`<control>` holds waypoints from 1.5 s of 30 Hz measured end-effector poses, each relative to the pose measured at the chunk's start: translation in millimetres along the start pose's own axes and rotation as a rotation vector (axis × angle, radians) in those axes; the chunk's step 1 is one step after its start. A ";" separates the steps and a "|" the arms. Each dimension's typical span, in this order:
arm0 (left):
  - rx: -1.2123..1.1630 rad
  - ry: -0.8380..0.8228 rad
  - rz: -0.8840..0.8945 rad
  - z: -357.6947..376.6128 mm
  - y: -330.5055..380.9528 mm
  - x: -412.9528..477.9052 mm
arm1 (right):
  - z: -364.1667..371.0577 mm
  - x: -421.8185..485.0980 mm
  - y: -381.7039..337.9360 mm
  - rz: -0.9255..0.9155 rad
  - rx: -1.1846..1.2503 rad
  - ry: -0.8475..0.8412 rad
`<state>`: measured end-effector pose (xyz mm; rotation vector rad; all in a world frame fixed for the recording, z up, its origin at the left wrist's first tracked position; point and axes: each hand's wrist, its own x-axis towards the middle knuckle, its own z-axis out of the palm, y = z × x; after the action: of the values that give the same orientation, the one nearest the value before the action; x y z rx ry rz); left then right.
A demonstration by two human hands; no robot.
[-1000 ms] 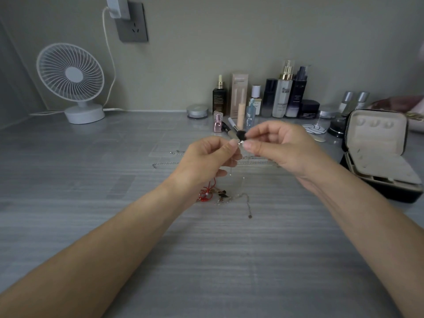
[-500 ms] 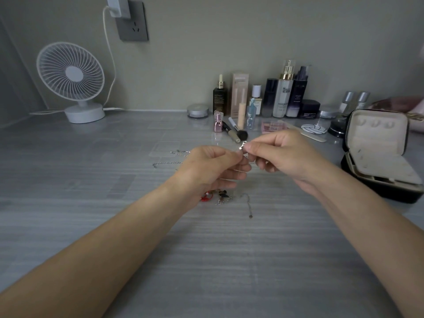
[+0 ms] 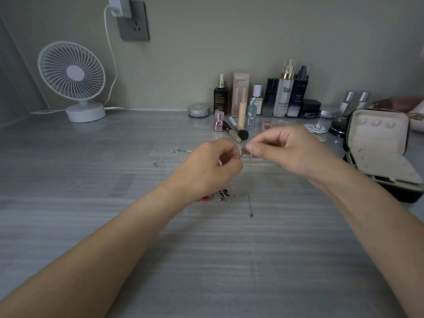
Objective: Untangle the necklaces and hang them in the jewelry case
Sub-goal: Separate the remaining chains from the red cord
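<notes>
My left hand (image 3: 212, 166) and my right hand (image 3: 289, 152) are raised over the middle of the grey table, fingertips close together, each pinching an end of a thin silver necklace (image 3: 243, 156). A silver chain (image 3: 259, 161) lies on the table behind my hands, and its far ends (image 3: 169, 161) show to the left. A small tangle with a red piece and a silver chain (image 3: 226, 197) lies below my left wrist. The open black jewelry case (image 3: 378, 143) with a beige lining stands at the right.
A white desk fan (image 3: 72, 79) stands at the back left with its cable running to a wall socket (image 3: 134, 21). Cosmetic bottles (image 3: 283, 92), jars and a makeup brush (image 3: 237, 131) line the back wall behind my hands.
Both hands have dropped lower toward the table. The fingertips, first touching, have drawn slightly apart, the right hand shifting right. The makeup brush behind them is now uncovered.
</notes>
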<state>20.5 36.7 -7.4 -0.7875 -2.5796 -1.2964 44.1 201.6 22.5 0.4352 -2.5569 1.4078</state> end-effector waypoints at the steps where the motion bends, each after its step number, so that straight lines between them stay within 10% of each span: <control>1: 0.026 0.004 0.002 -0.6 -1.8 0.2 | 0.9 0.4 1.6 -0.026 -0.060 -0.028; 9: -0.037 -0.040 0.063 -1.9 -1.7 2.2 | 5.1 4.6 10.0 -0.013 -0.119 -0.114; 23: -1.059 -0.132 -0.345 -5.4 3.1 6.5 | -7.4 5.9 3.9 0.262 0.306 0.193; 45: -0.700 0.000 -0.459 -63.0 -33.6 18.7 | -40.2 12.4 28.1 0.423 0.442 0.338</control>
<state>-18.9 -21.8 14.4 -0.2505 -2.3703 -2.3915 23.7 247.8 25.4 -0.2919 -2.1328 1.9986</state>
